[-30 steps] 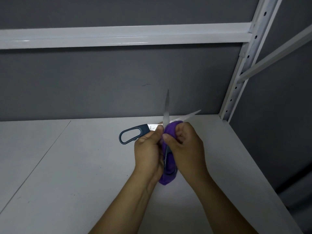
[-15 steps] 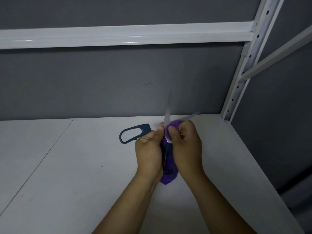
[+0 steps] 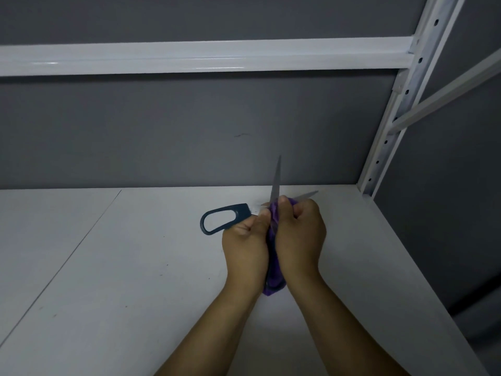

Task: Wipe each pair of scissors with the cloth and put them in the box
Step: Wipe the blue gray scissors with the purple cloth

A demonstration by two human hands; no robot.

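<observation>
nearest, from 6 o'clock: two bare forearms reaching up toward mid-view, side by side. at their ends, left hand [image 3: 245, 248] and right hand [image 3: 299, 234] pressed close together, both clenched. left hand gripping the scissors [image 3: 225, 218], fingers curled round the shank just behind the dark blue handle loop. right hand clutching the purple cloth [image 3: 273, 287], thumb up, fingers curled round the fabric bunched at the blade roots. cloth tail hanging between the wrists toward 6 o'clock, with a dark strip inside it, likely the second handle, mostly hidden.

scissors held at centre of view above the white shelf board [image 3: 108, 267], splayed open. visible handle loop pointing to 9 o'clock. one blade standing almost upright, tip toward 12 o'clock, crossing the grey back wall [image 3: 162, 131]. other blade lying low, tip toward 2 o'clock. long axis of the upright half running 6 to 12; of the low half, roughly 9 to 2.

pale patch on the metal beside the left fingertips too blurred to read.

farther back, at 12 o'clock: white horizontal beam [image 3: 189, 57] across the wall. at 2 o'clock: perforated white upright post [image 3: 393, 109] at the shelf's far right corner.
</observation>
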